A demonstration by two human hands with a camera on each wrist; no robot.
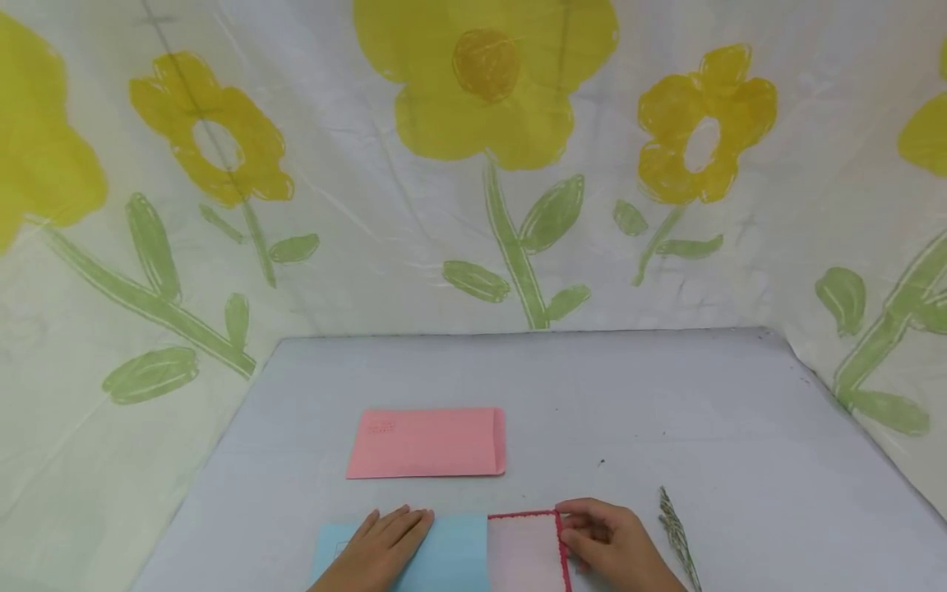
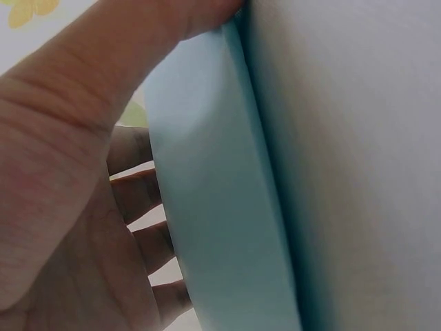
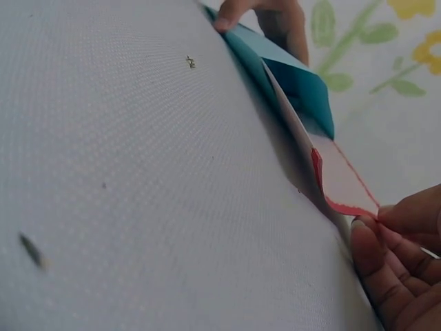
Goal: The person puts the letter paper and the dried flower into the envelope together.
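Note:
A light blue envelope [image 1: 459, 551] lies at the table's front edge. My left hand [image 1: 381, 549] holds it near its left end; in the left wrist view the thumb [image 2: 158, 34] is at one edge and the fingertips pass behind the paper. From the envelope's right end sticks a pale pink card [image 1: 524, 555] with a rough red border. My right hand [image 1: 617, 543] pinches the card's outer corner between thumb and fingers. In the right wrist view the envelope's mouth [image 3: 296, 86] gapes around the card, which bends slightly. The card's left part is hidden inside.
A pink envelope [image 1: 429, 444] lies flat behind the blue one. To the right of my right hand is a dried sprig [image 1: 676, 530]. Small dark crumbs dot the pale table [image 1: 629, 386]. A flower-painted curtain [image 1: 355, 271] hangs behind the table.

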